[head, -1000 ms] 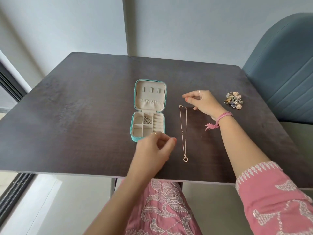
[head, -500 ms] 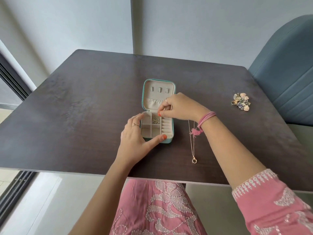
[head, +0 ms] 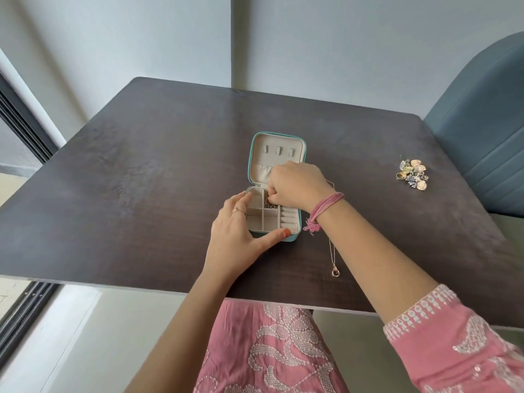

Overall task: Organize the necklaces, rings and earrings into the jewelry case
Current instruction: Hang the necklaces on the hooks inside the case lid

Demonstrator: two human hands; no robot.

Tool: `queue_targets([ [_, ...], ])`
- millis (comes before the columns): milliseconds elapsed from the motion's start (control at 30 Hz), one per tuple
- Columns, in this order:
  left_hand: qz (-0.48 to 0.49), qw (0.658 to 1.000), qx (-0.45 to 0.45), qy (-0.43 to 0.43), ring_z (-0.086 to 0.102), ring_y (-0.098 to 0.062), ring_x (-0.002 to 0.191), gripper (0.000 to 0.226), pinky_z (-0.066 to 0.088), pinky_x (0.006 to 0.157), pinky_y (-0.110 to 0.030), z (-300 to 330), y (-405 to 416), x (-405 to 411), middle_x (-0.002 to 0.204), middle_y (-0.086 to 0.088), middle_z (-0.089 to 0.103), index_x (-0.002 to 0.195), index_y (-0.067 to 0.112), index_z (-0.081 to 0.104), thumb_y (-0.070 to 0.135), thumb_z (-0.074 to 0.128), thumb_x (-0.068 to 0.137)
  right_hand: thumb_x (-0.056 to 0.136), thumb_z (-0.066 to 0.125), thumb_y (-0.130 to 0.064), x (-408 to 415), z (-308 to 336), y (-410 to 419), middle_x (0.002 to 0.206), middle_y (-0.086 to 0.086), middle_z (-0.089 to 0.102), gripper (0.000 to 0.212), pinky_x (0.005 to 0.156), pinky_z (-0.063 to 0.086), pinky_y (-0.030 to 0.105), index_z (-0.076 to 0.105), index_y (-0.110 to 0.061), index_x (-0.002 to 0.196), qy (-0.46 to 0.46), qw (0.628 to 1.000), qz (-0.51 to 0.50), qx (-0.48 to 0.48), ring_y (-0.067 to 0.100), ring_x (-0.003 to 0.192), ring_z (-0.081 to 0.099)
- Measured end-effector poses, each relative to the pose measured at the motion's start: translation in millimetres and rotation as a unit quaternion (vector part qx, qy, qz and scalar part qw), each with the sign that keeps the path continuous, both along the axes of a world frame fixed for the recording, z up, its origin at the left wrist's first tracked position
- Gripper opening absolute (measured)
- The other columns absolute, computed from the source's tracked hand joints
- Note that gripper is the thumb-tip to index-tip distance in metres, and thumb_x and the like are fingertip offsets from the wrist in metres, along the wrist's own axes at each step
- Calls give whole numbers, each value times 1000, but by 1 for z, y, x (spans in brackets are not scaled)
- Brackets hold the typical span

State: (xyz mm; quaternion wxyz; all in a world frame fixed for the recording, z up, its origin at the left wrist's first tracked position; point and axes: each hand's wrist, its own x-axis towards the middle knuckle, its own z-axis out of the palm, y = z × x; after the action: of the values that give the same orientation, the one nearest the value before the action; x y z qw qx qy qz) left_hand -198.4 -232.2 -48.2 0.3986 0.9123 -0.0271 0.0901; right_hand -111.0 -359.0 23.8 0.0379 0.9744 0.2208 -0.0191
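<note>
Right hand point(head: 295, 185) has swung from the bench into the jewelry case point(head: 272, 213) at centre frame, pinching the silver chain point(head: 268, 204) there, while left hand point(head: 241, 236), fingers relaxed, now braces the case, leaving 1 gold necklace point(head: 334, 256) waiting.

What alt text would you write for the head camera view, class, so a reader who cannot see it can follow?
A person's right hand reaches into an open teal jewelry case on a dark table, fingers curled at a silver chain in a rear compartment, while the left hand steadies the case. A gold necklace lies right of the case; a pile of rings and earrings sits further right.
</note>
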Motion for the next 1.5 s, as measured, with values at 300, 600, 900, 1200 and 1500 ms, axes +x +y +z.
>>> queue_targets([
  [300,-1,1000,6,1,35,-10,134,102,30,110,-32,0,0,0,147,7,35,147,20,33,72,65,65,73,60,-23,2,-3,-4,83,-7,68,12,66,47,30,71,-23,78,47,996,-34,73,22,78,63],
  [600,-6,1000,-6,23,36,-11,133,103,32,112,-37,1,2,0,148,7,34,148,23,32,74,65,64,87,54,-29,-5,23,-29,80,-5,64,16,72,48,27,63,-16,86,119,938,-63,321,9,70,61],
  [900,-7,993,-115,3,38,1,126,58,29,102,-15,17,5,1,143,9,36,133,24,51,48,67,82,86,50,-13,-13,62,-41,68,-2,67,11,66,46,25,55,-15,76,224,768,-51,597,12,66,60],
  [1200,-99,942,-316,-51,64,-11,109,37,48,100,-36,92,-6,24,115,1,69,121,15,62,30,58,88,74,49,-7,-21,85,-47,79,10,70,2,68,56,31,47,-9,74,264,691,16,673,21,60,65],
  [1500,-125,925,-351,-75,67,-16,77,10,53,88,-42,139,-12,34,82,0,70,93,14,70,22,69,86,77,48,-6,-31,99,-64,82,13,69,3,70,55,31,47,-10,76,258,617,39,743,16,55,56],
])
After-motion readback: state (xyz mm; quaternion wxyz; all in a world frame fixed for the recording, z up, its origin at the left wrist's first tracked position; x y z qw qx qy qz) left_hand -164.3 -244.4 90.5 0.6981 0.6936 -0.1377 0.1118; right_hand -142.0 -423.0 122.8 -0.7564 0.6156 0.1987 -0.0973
